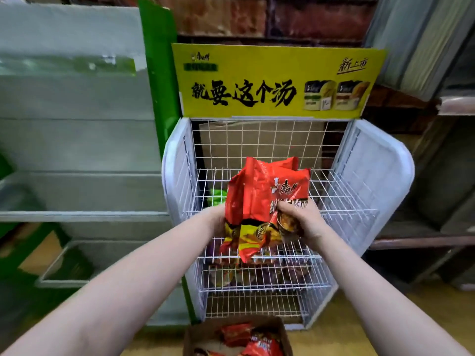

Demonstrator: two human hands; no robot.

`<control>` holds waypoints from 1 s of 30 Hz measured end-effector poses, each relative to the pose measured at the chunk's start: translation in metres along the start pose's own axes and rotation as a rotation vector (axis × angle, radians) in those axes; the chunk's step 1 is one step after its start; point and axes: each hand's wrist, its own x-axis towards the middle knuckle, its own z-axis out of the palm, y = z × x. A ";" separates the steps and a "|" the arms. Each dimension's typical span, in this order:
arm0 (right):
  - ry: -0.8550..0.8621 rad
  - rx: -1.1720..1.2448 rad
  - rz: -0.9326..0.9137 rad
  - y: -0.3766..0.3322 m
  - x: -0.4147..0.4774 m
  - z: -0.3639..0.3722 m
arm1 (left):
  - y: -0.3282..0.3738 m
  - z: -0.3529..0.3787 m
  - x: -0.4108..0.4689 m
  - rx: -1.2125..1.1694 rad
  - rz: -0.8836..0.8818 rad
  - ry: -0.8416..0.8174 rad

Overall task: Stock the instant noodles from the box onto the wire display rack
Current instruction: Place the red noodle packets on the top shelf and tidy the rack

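Observation:
A large red multipack of instant noodles [259, 199] stands upright in front of the top shelf of the white wire display rack [359, 176]. My left hand [218, 217] holds its left side, mostly hidden behind the pack. My right hand [299, 217] grips its lower right, fingers curled over the front. A green packet [218, 196] lies on the top shelf at the left. Lower rack shelves hold more packets [244, 276]. The cardboard box [190, 337] on the floor below holds several red noodle packs [257, 340].
A yellow sign [277, 80] tops the rack. A grey shelving unit with a green upright [156, 86] stands close on the left. Dark wooden shelves [421, 240] are at the right, a brick wall behind. The floor is yellowish.

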 end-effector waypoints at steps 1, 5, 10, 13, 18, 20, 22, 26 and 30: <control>0.019 0.020 0.010 0.002 0.002 0.003 | 0.006 -0.001 0.000 -0.060 0.039 -0.012; 0.156 0.115 0.059 0.011 0.010 0.008 | 0.029 -0.028 0.006 -0.396 0.168 0.122; 0.303 0.271 0.118 0.020 0.018 0.019 | 0.037 -0.044 -0.006 -0.202 0.263 0.103; 0.340 0.345 0.143 0.018 0.024 0.027 | 0.032 -0.040 -0.008 -0.166 0.283 0.088; 0.358 0.317 0.167 0.019 0.043 0.030 | 0.027 -0.048 0.009 -0.286 0.228 0.158; 0.349 0.298 0.169 0.020 0.051 0.031 | 0.029 -0.055 0.022 -0.337 0.206 0.232; 0.366 0.207 0.122 0.021 0.059 0.032 | 0.029 -0.061 0.034 -0.344 0.243 0.305; 0.379 -0.074 -0.002 0.014 0.082 0.026 | 0.032 -0.070 0.056 -0.304 0.369 0.427; 0.387 -0.161 -0.028 0.011 0.108 0.009 | 0.041 -0.081 0.077 -0.282 0.406 0.565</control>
